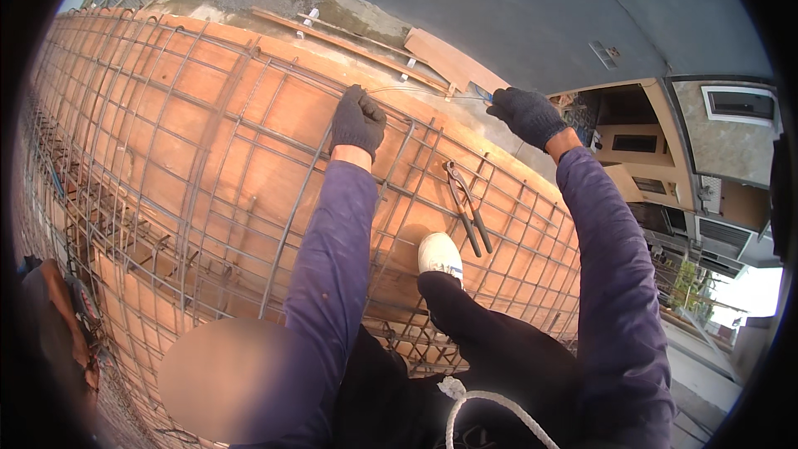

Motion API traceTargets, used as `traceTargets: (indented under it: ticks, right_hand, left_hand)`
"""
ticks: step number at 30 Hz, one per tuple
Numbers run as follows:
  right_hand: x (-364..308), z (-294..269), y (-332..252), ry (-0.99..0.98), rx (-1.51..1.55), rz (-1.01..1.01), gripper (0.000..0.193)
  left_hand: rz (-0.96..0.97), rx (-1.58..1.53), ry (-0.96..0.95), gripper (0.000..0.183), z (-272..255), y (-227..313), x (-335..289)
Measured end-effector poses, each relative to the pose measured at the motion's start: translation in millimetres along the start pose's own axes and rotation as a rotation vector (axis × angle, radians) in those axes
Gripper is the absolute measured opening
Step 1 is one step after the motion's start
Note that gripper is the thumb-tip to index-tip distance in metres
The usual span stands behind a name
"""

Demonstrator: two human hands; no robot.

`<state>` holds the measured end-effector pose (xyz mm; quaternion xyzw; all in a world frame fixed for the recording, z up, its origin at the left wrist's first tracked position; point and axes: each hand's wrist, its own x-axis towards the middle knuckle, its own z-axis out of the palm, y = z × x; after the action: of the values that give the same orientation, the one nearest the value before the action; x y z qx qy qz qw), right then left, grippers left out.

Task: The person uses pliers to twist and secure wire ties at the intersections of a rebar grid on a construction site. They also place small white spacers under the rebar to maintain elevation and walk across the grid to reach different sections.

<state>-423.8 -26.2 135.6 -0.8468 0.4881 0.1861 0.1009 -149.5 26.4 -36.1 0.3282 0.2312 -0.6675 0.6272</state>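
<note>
Both my hands wear dark knit gloves. My left hand [359, 122] is closed in a fist over the steel rebar grid [278, 139], at its far edge. From that fist a thin wire [416, 88] bows across to my right hand [529, 119], held up beyond the grid's edge with its fingers closed. Something small and blue shows beside the right fingertips; I cannot tell whether it is held. Between and below my hands, pincers [465, 209] with dark handles lie on the bars, jaws pointing away from me.
Orange-brown formwork boards [249, 212] lie under the grid. My white shoe [440, 254] stands on it, near the pincers. Planks [357, 48] lie past the far edge, before a grey wall [482, 8]. Another person's arm [66, 308] shows at the left. A white rope [499, 399] hangs at my waist.
</note>
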Motion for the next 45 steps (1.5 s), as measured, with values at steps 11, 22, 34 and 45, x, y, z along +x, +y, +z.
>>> traceTargets:
  ticks: [11, 22, 34, 45]
  right_hand:
    - [-141, -1, -56, -0.185, 0.786, 0.294, 0.037]
    - [-159, 166, -98, -0.101, 0.515, 0.502, 0.078]
    - [-146, 103, -33, -0.13, -0.009, 0.36, 0.026]
    - [-108, -70, -5, -0.079, -0.29, 0.399, 0.025]
  left_hand:
    - [0.016, 0.024, 0.075, 0.011, 11, -1, -5]
    - [0.022, 0.061, -0.059, 0.024, -7, 2, -22]
    - [-0.043, -0.141, -0.218, 0.067, -17, 10, -38]
    - [-0.005, -0.323, -0.308, 0.062, 9, -26, -35]
